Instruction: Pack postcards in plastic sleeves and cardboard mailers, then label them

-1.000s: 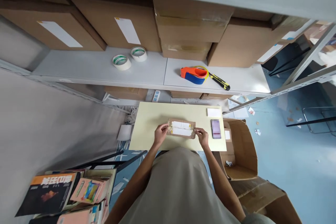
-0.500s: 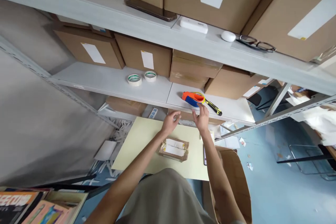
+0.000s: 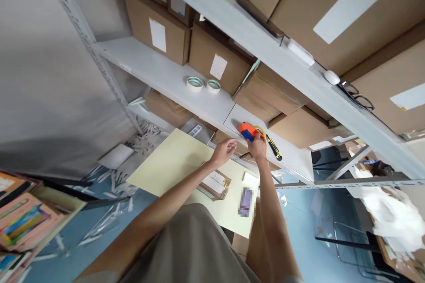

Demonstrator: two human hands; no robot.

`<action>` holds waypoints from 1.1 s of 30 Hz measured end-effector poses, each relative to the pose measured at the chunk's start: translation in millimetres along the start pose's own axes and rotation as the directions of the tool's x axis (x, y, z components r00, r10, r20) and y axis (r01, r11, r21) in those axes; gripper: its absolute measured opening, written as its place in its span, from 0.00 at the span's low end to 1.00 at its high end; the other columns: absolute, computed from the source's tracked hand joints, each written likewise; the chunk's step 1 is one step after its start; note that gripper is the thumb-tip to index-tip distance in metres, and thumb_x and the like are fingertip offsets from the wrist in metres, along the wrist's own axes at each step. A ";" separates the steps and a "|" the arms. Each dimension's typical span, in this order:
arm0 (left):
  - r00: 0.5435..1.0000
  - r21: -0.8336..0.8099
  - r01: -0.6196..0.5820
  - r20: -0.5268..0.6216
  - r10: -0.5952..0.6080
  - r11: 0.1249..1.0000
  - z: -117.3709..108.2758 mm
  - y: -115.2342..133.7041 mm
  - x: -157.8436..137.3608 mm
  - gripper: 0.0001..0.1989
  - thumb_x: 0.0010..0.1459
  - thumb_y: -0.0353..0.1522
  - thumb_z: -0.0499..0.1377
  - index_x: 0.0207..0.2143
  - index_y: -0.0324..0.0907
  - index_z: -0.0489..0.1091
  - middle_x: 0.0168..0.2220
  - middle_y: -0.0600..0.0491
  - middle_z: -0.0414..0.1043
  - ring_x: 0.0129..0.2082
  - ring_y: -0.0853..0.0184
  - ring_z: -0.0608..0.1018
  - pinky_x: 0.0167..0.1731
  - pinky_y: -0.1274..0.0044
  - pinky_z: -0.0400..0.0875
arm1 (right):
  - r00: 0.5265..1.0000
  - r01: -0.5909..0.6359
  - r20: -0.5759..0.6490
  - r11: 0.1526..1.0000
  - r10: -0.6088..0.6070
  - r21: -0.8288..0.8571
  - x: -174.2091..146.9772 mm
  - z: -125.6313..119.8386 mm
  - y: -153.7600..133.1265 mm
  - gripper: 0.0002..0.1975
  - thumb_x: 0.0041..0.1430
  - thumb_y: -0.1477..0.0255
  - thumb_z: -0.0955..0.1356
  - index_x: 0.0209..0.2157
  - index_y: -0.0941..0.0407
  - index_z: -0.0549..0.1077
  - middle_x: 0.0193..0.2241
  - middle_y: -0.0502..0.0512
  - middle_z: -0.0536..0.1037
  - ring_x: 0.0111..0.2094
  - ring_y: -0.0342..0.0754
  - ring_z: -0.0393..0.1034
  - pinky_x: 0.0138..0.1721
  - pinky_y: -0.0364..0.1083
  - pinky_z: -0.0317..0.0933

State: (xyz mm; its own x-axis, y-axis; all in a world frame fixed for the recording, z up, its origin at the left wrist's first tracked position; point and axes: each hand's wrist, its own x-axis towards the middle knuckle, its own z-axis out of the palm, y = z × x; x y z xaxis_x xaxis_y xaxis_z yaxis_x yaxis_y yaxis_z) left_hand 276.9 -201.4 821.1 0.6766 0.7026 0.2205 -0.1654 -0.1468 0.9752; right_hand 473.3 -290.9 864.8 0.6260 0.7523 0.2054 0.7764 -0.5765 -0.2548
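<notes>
An orange and blue tape dispenser [image 3: 246, 131] lies on the middle shelf near its front edge. My right hand [image 3: 257, 147] closes around its near end, partly hiding it. Right beside it are something yellow and ring-shaped [image 3: 260, 129] and a yellow-black utility knife [image 3: 274, 149]. Just left of the dispenser, my left hand [image 3: 224, 152] hangs empty, its fingers loosely bent and apart. Below my left forearm, a small taped cardboard box [image 3: 215, 185] with white labels rests on the pale yellow tabletop [image 3: 166, 159].
Two tape rolls [image 3: 195, 84] stand farther left on the middle shelf [image 3: 159, 75], before several cardboard boxes [image 3: 219, 48]. The upper shelf carries eyeglasses [image 3: 358, 96] and a white mouse-like object [image 3: 331, 77]. A blurred-out phone [image 3: 245, 202] lies on the table.
My right hand has reached the tape dispenser and taken hold of it. My left hand stays near the shelf edge. The view has tilted and shifted.
</notes>
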 end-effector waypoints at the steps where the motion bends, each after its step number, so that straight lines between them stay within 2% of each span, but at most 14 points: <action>1: 1.000 -0.036 0.026 -0.014 -0.027 0.999 -1.9 -1.3 -8.4 0.14 0.66 0.34 0.62 0.52 0.41 0.77 0.49 0.43 0.85 0.47 0.59 0.86 0.52 0.66 0.83 | 1.000 0.013 0.002 0.998 -0.013 0.059 -13.6 1.9 -4.3 0.17 0.66 0.65 0.71 0.52 0.57 0.69 0.43 0.72 0.84 0.47 0.67 0.79 0.54 0.60 0.67; 5: 0.995 -0.170 0.100 -0.013 -0.104 0.980 -11.1 0.5 -52.2 0.13 0.64 0.40 0.66 0.46 0.43 0.76 0.45 0.46 0.84 0.45 0.59 0.86 0.51 0.66 0.83 | 0.999 -0.026 0.033 0.932 0.015 0.361 -87.4 8.1 -33.1 0.21 0.69 0.51 0.69 0.48 0.52 0.66 0.40 0.62 0.82 0.41 0.59 0.77 0.44 0.54 0.70; 9: 0.983 -0.235 0.175 -0.012 -0.183 0.956 -30.3 5.3 -94.9 0.15 0.62 0.45 0.67 0.41 0.44 0.74 0.41 0.48 0.83 0.42 0.59 0.86 0.48 0.68 0.83 | 0.992 -0.109 0.122 0.786 0.043 0.609 -150.9 11.2 -69.3 0.21 0.70 0.49 0.69 0.46 0.51 0.66 0.40 0.56 0.79 0.40 0.53 0.75 0.46 0.51 0.71; 12: 0.966 -0.246 0.252 0.010 -0.258 0.936 -47.8 2.3 -115.6 0.15 0.60 0.45 0.67 0.40 0.44 0.74 0.40 0.49 0.83 0.41 0.59 0.86 0.45 0.68 0.83 | 0.972 -0.212 0.221 0.703 0.079 0.679 -174.4 17.2 -88.6 0.21 0.70 0.47 0.69 0.46 0.51 0.66 0.39 0.53 0.77 0.39 0.51 0.74 0.45 0.50 0.72; 15: 0.953 -0.206 0.302 0.066 -0.295 0.931 -59.8 -5.8 -128.9 0.16 0.60 0.47 0.67 0.41 0.44 0.76 0.42 0.49 0.84 0.40 0.57 0.87 0.45 0.66 0.83 | 0.943 -0.294 0.320 0.682 0.093 0.670 -184.2 25.9 -98.9 0.22 0.70 0.46 0.69 0.45 0.51 0.67 0.38 0.52 0.77 0.40 0.51 0.74 0.45 0.50 0.72; 18: 0.937 -0.176 0.348 0.104 -0.334 0.921 -67.4 -14.6 -136.1 0.19 0.59 0.50 0.67 0.41 0.44 0.79 0.41 0.48 0.84 0.39 0.56 0.86 0.42 0.67 0.83 | 0.911 -0.360 0.398 0.670 0.104 0.649 -188.5 33.5 -104.5 0.23 0.71 0.46 0.68 0.45 0.51 0.70 0.41 0.55 0.80 0.45 0.53 0.76 0.49 0.51 0.73; 20: 0.921 -0.181 0.384 0.149 -0.361 0.905 -75.1 -19.5 -135.8 0.22 0.57 0.52 0.69 0.41 0.44 0.80 0.41 0.48 0.85 0.39 0.56 0.86 0.39 0.68 0.82 | 0.890 -0.388 0.448 0.650 0.082 0.653 -189.9 35.9 -106.8 0.24 0.71 0.45 0.67 0.47 0.52 0.71 0.42 0.56 0.82 0.46 0.54 0.78 0.51 0.53 0.74; 23: 0.892 -0.257 0.448 0.187 -0.411 0.856 -95.9 -27.0 -127.6 0.27 0.55 0.55 0.70 0.45 0.43 0.82 0.43 0.47 0.85 0.41 0.57 0.85 0.38 0.71 0.81 | 0.834 -0.430 0.552 0.636 0.008 0.640 -191.7 34.2 -108.1 0.24 0.70 0.45 0.68 0.48 0.52 0.72 0.41 0.57 0.84 0.47 0.57 0.80 0.49 0.54 0.76; 25: 0.842 -0.364 0.540 0.221 -0.493 0.759 -113.1 -33.1 -120.2 0.31 0.58 0.58 0.67 0.46 0.41 0.83 0.43 0.45 0.85 0.40 0.58 0.85 0.37 0.73 0.80 | 0.790 -0.447 0.612 0.648 -0.037 0.617 -193.0 30.6 -108.0 0.24 0.68 0.46 0.70 0.49 0.52 0.71 0.40 0.58 0.85 0.46 0.58 0.81 0.46 0.54 0.76; 27: 0.760 -0.445 0.648 0.318 -0.567 0.619 -128.2 -39.8 -114.8 0.34 0.59 0.61 0.65 0.44 0.38 0.84 0.42 0.43 0.85 0.36 0.61 0.83 0.37 0.73 0.79 | 0.759 -0.451 0.648 0.664 -0.065 0.596 -194.0 26.9 -107.5 0.25 0.66 0.46 0.71 0.48 0.52 0.70 0.39 0.58 0.85 0.44 0.58 0.82 0.44 0.53 0.77; 29: 0.695 -0.458 0.717 0.418 -0.585 0.525 -138.4 -45.7 -112.8 0.34 0.57 0.61 0.67 0.44 0.38 0.84 0.40 0.42 0.86 0.33 0.63 0.82 0.37 0.74 0.79 | 0.724 -0.460 0.685 0.688 -0.074 0.561 -194.6 23.9 -107.0 0.26 0.64 0.45 0.73 0.47 0.52 0.69 0.39 0.58 0.85 0.41 0.57 0.82 0.42 0.53 0.77; 33: 0.674 -0.414 0.738 0.476 -0.565 0.532 -145.3 -50.3 -117.1 0.31 0.55 0.59 0.70 0.43 0.41 0.84 0.37 0.46 0.86 0.33 0.64 0.82 0.35 0.76 0.77 | 0.663 -0.471 0.745 0.735 -0.070 0.488 -196.0 19.1 -106.4 0.28 0.61 0.45 0.76 0.46 0.51 0.69 0.39 0.56 0.84 0.38 0.55 0.82 0.42 0.53 0.77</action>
State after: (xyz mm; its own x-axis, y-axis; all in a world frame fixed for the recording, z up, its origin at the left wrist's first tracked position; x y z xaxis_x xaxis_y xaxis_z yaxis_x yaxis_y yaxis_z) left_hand 101.7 -175.1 743.7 0.8912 0.2250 -0.3939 0.1141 0.7292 0.6747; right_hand 266.6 -370.8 833.6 0.3063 0.7771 -0.5499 0.2396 -0.6220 -0.7455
